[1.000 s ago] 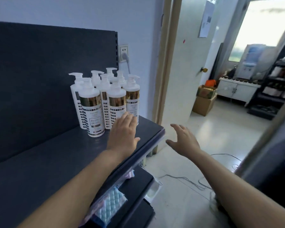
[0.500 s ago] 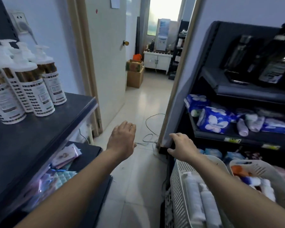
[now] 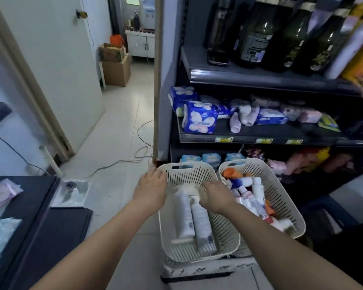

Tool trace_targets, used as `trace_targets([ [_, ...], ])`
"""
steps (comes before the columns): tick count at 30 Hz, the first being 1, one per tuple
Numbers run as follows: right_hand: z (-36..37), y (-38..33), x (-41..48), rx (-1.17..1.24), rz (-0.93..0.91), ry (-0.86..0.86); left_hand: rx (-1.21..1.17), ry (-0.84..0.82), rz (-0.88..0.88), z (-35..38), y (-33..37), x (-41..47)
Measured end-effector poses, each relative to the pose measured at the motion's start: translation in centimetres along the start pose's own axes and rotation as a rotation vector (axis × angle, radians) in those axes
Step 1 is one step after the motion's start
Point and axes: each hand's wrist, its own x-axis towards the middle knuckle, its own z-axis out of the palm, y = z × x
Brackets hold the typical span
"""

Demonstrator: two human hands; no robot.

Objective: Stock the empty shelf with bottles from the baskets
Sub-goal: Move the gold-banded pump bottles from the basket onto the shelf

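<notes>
— Why are the white pump bottles (image 3: 184, 216) lying flat?
— They are lying lengthwise in the near basket (image 3: 182, 251), probably because they are too tall to stand in it.
— And the hands?
— The left hand (image 3: 150, 189) is hovering at the rim with loose, uncurled fingers, likely to steady it. The right hand (image 3: 216, 196) is dipping toward the pump heads. Its fingertips are hidden, so whether it is gripping cannot be told.
— Beyond?
— The second basket (image 3: 281, 185) is sitting just beside.

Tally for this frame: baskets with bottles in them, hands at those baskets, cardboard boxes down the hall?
Loaded baskets: 2 (left basket, right basket)
Hands: 2 (left hand, right hand)
Cardboard boxes: 2 (upper box, lower box)
Total: 6
</notes>
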Motion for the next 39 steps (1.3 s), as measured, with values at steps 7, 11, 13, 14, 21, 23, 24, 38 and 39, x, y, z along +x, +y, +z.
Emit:
trace_targets([
  [7, 3.9, 4.4, 0.8, 0.074, 0.018, -0.125, -0.032, -0.147, 0.008, 5.0, 4.4, 1.8],
  [11, 6.3, 5.6, 2.0, 0.112, 0.053, -0.192, -0.019, -0.24, 0.023, 7.7, 5.2, 3.4],
  [13, 7.5, 6.1, 2.8, 0.149, 0.086, -0.212, -0.032, -0.307, 0.029, 9.3, 5.2, 4.5],
  [14, 8.1, 6.3, 3.3, 0.166, 0.101, -0.219, -0.039, -0.334, 0.029, 10.2, 5.2, 5.1],
  [21, 13.4, 7.0, 5.6, 0.304, 0.206, -0.309, -0.137, -0.564, -0.038, 16.5, 5.5, 7.2],
  [23, 15.1, 7.1, 6.1, 0.403, 0.229, -0.305, -0.165, -0.625, -0.075, 18.1, 5.7, 7.5],
  [24, 16.0, 7.2, 6.4, 0.449, 0.235, -0.303, -0.193, -0.641, -0.097, 19.0, 5.8, 7.7],
  [38, 24.6, 8.2, 10.5, 0.502, 0.483, -0.305, -0.857, -0.575, -0.866, 28.7, 7.1, 11.4],
  [39, 24.8, 8.2, 10.7, 0.512, 0.49, -0.301, -0.87, -0.561, -0.888, 29.0, 7.0, 11.6],
])
